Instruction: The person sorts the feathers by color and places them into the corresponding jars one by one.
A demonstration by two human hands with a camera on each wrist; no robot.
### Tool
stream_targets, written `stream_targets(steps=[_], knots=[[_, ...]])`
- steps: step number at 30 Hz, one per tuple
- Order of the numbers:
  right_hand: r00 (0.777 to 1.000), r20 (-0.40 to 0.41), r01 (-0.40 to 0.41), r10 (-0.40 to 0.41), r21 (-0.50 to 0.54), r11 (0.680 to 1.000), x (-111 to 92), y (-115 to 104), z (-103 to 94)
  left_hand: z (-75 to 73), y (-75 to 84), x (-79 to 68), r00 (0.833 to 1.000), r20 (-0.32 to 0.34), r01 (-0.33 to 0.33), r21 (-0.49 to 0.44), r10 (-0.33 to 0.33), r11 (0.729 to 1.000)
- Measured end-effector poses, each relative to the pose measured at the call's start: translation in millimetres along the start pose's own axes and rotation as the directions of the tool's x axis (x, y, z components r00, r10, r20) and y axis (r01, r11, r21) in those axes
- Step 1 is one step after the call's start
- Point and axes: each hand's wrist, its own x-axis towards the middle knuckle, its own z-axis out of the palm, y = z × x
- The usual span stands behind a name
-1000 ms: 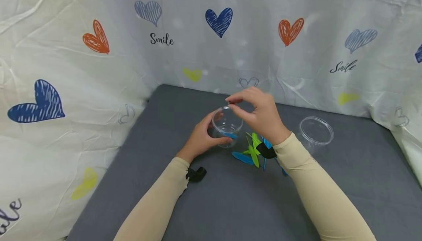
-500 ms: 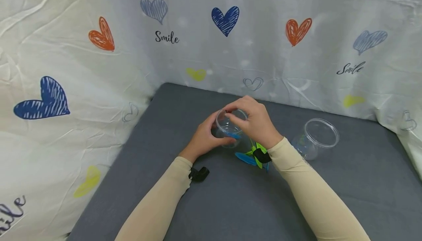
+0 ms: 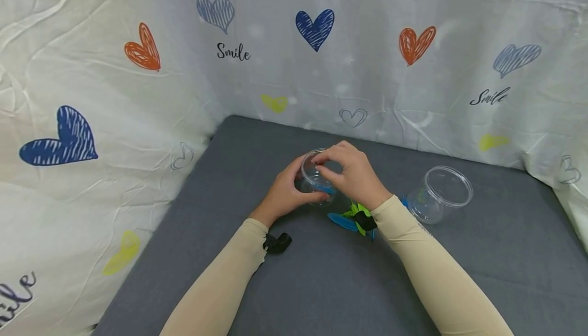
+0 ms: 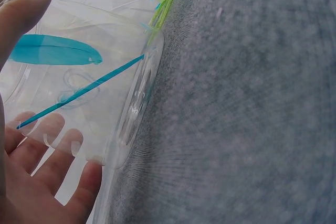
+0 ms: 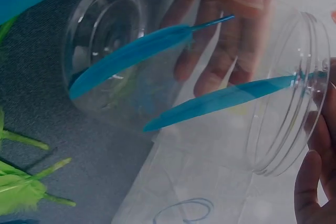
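Note:
My left hand (image 3: 287, 188) grips a clear plastic jar (image 3: 317, 182) around its side, thumb in front. At the jar's mouth, my right hand (image 3: 351, 172) pinches the quill end of a blue feather (image 5: 226, 100), whose vane reaches down inside. Another blue feather (image 5: 131, 59) leans inside near the jar's bottom. Through the clear wall, fingers of the left hand show in the right wrist view. Below the right wrist lie loose green feathers (image 3: 360, 216) and a blue feather (image 3: 342, 221), partly hidden by the black wrist strap.
A second clear jar (image 3: 424, 206) stands uncovered to the right on the grey tabletop (image 3: 321, 285). Behind the table hangs a white curtain (image 3: 367, 70) printed with hearts. More blue shows beside the right sleeve.
My right hand has come down from above the rim to the jar's mouth, lowering the blue feather inside. The left hand keeps its grip. The head view has shifted slightly.

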Motion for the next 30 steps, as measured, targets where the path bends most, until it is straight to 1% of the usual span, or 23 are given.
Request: stream_targets(steps=[8, 12, 15, 18, 22, 25, 30], knots=[[0.998, 0.047, -0.027, 0.029, -0.034, 0.999, -3.4, 3.1, 1.7, 0.7, 0.3, -0.4, 1.000, 0.005, 0.015, 0.006, -0.015, 1.000], [0.997, 0.064, -0.029, 0.032, -0.040, 0.999, -3.9, 4.4, 3.3, 0.7, 0.2, -0.7, 1.000, 0.004, 0.012, 0.003, -0.012, 1.000], [0.998, 0.064, -0.023, 0.026, -0.048, 0.999, -4.7, 5.0, 2.9, -0.1, 0.1, -0.4, 1.000, 0.002, 0.000, 0.000, 0.000, 1.000], [0.999, 0.041, -0.020, 0.022, -0.057, 0.998, -9.6, 5.9, -0.5, -0.4, 0.0, 0.1, 1.000, 0.001, -0.016, -0.013, 0.016, 1.000], [1.000, -0.018, -0.027, 0.025, -0.074, 0.997, -22.0, 6.8, -12.6, 1.9, 1.6, 1.3, 1.000, 0.000, -0.027, -0.027, 0.027, 0.999], [0.997, -0.051, -0.055, 0.051, -0.086, 0.995, -35.7, 6.1, -22.5, 3.0, 1.7, 2.1, 1.000, 0.001, -0.020, -0.020, 0.020, 1.000], [0.991, -0.057, -0.126, 0.121, -0.096, 0.987, -68.8, 7.8, -29.7, 2.3, -0.4, 2.0, 1.000, -0.005, -0.013, -0.009, 0.013, 1.000]])
